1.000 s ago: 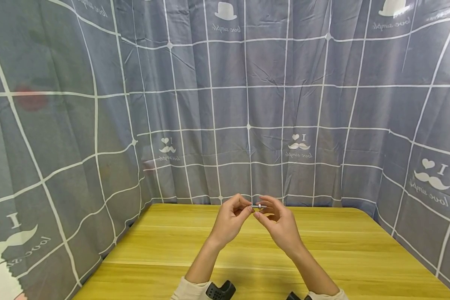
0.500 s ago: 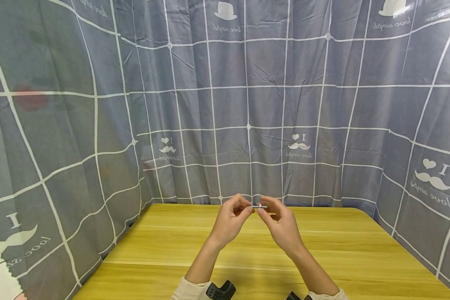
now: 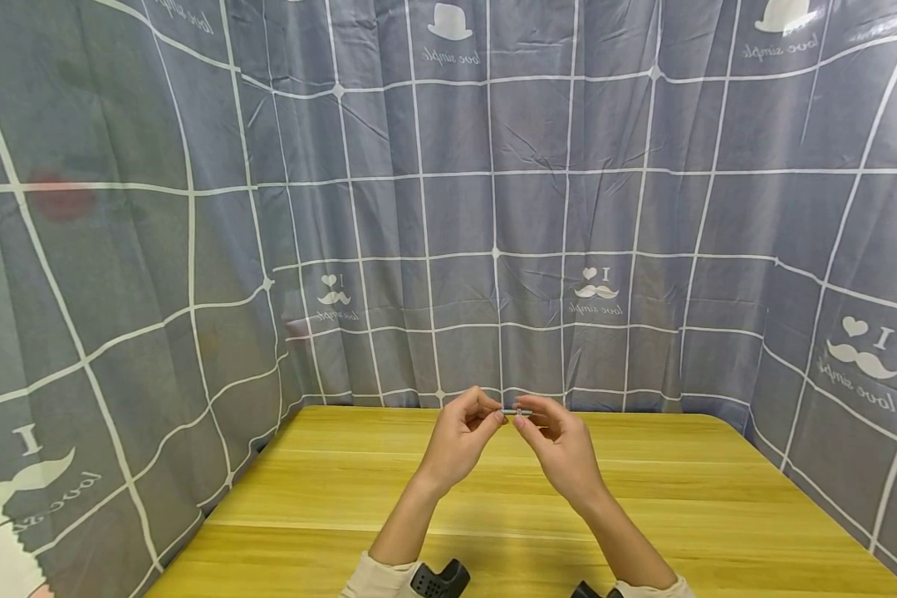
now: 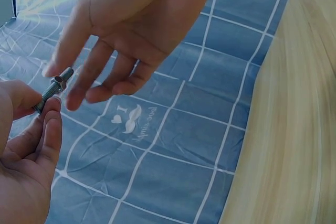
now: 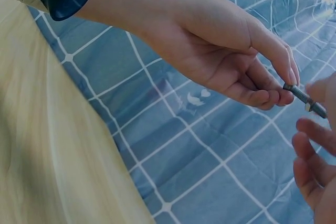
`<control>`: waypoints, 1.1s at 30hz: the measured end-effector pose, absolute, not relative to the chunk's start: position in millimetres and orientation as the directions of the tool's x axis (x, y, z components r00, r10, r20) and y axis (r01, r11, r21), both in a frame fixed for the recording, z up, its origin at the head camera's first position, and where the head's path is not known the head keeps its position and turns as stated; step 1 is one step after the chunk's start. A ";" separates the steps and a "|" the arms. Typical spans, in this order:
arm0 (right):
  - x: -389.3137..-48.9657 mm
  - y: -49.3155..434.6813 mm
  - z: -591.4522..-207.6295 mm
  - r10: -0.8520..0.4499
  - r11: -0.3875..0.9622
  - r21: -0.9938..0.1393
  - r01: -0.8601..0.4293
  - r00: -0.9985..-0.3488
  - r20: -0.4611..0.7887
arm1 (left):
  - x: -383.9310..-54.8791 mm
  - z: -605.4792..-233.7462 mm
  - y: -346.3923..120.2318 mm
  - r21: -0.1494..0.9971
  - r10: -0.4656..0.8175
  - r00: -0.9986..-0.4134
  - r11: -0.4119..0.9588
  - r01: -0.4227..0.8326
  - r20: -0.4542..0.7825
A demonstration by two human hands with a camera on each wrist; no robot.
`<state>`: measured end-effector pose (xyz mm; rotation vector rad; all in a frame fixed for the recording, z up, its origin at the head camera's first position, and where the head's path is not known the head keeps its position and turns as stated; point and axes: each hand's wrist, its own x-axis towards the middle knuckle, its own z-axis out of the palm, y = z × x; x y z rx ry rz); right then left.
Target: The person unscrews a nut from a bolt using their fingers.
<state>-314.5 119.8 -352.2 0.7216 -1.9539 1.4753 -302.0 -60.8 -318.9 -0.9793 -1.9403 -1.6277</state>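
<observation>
A small metal bolt (image 4: 46, 98) with a hex nut (image 4: 59, 82) part-way along its thread is held level above the table. My left hand (image 3: 454, 440) pinches one end of the bolt between thumb and fingertips; its head is mostly covered. In the right wrist view the bolt (image 5: 300, 95) points out of those fingertips toward my right hand (image 3: 564, 453). The right thumb and fingers lie loosely around the nut, with gaps visible in the left wrist view. Whether the thumb touches the nut, I cannot tell.
A yellow wood-grain table (image 3: 329, 498) lies below both hands. Grey curtains (image 3: 456, 208) with white grid lines stand behind it and along both sides. Black wrist devices (image 3: 439, 577) sit at the cuffs.
The right thumb has moved up toward the nut from below the bolt, and the right forefinger has shifted slightly. My left hand and the bolt stay in place.
</observation>
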 end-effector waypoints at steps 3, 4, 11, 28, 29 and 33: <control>-314.0 119.7 -351.6 -0.074 0.222 -0.678 -0.701 -0.706 0.705 | -312.0 -327.0 -60.1 0.667 0.239 -0.662 0.070 0.741 0.710; -314.0 119.8 -351.4 -0.074 0.219 -0.682 -0.698 -0.709 0.702 | -312.2 -327.5 -59.7 0.665 0.235 -0.660 0.068 0.744 0.714; -316.1 122.6 -352.8 -0.078 0.245 -0.640 -0.729 -0.672 0.736 | -295.2 -314.9 -58.2 0.673 0.245 -0.665 0.064 0.737 0.705; -315.5 120.9 -350.7 -0.098 0.197 -0.637 -0.746 -0.661 0.744 | -294.1 -314.0 -61.1 0.675 0.257 -0.666 0.066 0.735 0.700; -315.6 121.0 -350.5 -0.106 0.188 -0.637 -0.748 -0.660 0.744 | -294.3 -314.0 -61.3 0.676 0.257 -0.667 0.067 0.734 0.699; -314.1 121.2 -349.5 -0.092 0.197 -0.669 -0.717 -0.693 0.715 | -294.8 -313.8 -61.1 0.681 0.256 -0.671 0.062 0.730 0.696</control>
